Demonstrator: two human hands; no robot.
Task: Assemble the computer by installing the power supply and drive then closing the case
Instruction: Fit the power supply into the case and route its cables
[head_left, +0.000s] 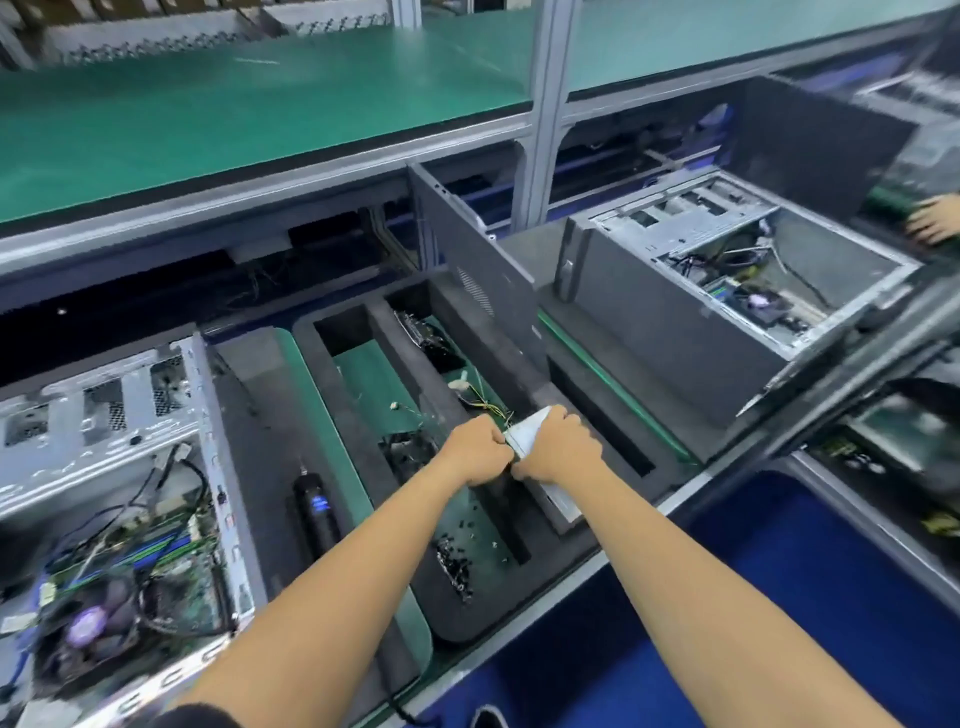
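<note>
Both my hands meet over the black foam tray (363, 415) in the middle. My right hand (558, 447) grips a silver metal box, the power supply (530, 434), which rests tilted in a slot of the tray. My left hand (480, 449) is curled at the near end of the same box, pinching at it. Yellow and black wires (485, 405) trail from the box's far end. An open computer case (119, 493) lies at the left, its motherboard and fan showing. A dark side panel (483, 280) stands upright behind the tray.
A black electric screwdriver (317, 506) lies in the tray at left. Loose black screws (454, 564) sit in a near slot. A second open case (727, 275) stands at right, with another person's hand (932, 223) at the far right edge. A green shelf (234, 114) runs above.
</note>
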